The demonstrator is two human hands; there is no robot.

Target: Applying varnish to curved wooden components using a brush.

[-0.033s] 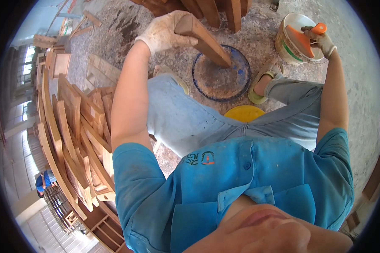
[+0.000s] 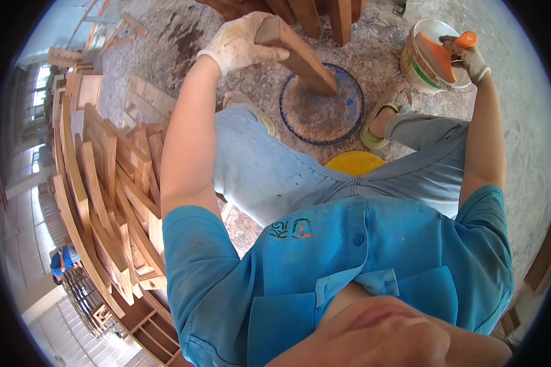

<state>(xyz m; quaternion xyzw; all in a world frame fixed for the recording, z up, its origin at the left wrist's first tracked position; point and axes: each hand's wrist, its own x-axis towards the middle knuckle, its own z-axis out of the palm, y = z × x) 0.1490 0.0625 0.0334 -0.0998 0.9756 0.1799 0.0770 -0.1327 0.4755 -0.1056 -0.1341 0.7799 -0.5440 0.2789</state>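
Note:
My left hand (image 2: 239,46), in a stained white glove, is closed around the upper end of a brown wooden bar (image 2: 305,61). The bar slants down to the right, its lower end against a round, stained lid-like disc (image 2: 315,116) with a dark blue rim, lying on the floor between my feet. On the right, my right hand (image 2: 468,60), in a gloved, dark-smeared grip, is closed on an orange-handled flat tool (image 2: 438,58) with a wide head. That tool is over the mouth of a white bucket (image 2: 419,76); the bucket's contents are mostly hidden.
Several brown wooden pieces (image 2: 306,18) stand at the far edge. A large pile of wooden parts (image 2: 119,202) lies to my left. A yellow round seat-like thing (image 2: 355,163) shows between my legs. Another person (image 2: 64,262) is in the distance at left.

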